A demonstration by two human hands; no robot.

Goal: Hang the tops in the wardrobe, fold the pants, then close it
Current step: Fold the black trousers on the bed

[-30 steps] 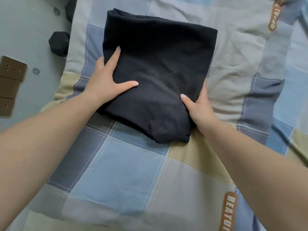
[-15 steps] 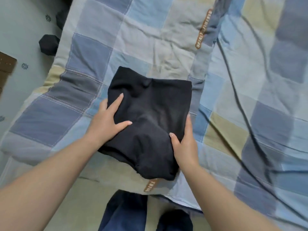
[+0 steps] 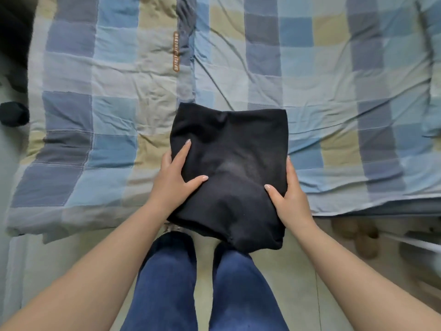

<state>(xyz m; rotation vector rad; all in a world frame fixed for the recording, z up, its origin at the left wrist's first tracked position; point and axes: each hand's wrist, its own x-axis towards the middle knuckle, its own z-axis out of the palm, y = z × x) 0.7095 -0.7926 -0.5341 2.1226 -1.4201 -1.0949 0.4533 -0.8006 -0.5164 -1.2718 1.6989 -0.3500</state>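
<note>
A folded pair of black pants [image 3: 233, 163] is held between both hands, lifted off the bed and partly out over the floor in front of my legs. My left hand [image 3: 175, 177] grips its left side, thumb and forefinger on top, the other fingers hidden beneath. On the right edge, my right hand [image 3: 287, 199] holds the bundle with the thumb on top and the fingers tucked under the cloth. No wardrobe or tops are in view.
A checked blue, grey and beige quilt [image 3: 114, 96] covers the bed ahead. A dark object [image 3: 13, 114] lies on the floor at far left. Slippers [image 3: 358, 235] sit under the bed edge at right. My legs in blue jeans [image 3: 167, 278] stand on the pale floor.
The folded pants have come up off the quilt and back toward me, held by both hands. The view has pulled away from the bed, and my legs now show below.
</note>
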